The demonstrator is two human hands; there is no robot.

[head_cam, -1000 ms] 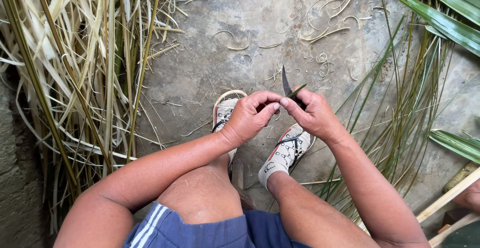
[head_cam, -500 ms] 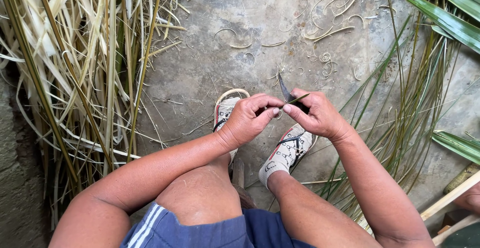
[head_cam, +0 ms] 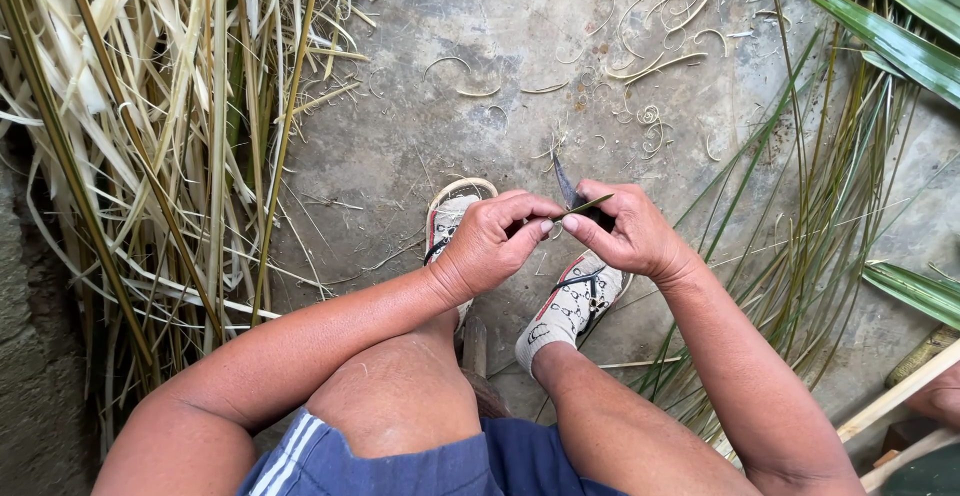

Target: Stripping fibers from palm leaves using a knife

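My right hand (head_cam: 632, 231) grips a small dark knife (head_cam: 566, 182) whose blade points away from me, up past my fingers. My left hand (head_cam: 490, 241) pinches a thin green leaf strip (head_cam: 585, 205) between thumb and forefinger, right against the blade. The two hands touch at the fingertips above my sandalled feet (head_cam: 570, 301). The knife's handle is hidden inside my right fist.
A thick pile of pale dried leaf strips (head_cam: 150, 136) lies on the left. Thin green leaf ribs (head_cam: 800, 236) fan out on the right, with broad green leaves (head_cam: 900, 36) at the top right. Curled shavings (head_cam: 650, 46) litter the concrete floor ahead. Wooden sticks (head_cam: 900, 396) lie at the lower right.
Both hands have dropped slightly toward me, and the knife blade has tilted lower. The green strip now lies flatter across the blade.
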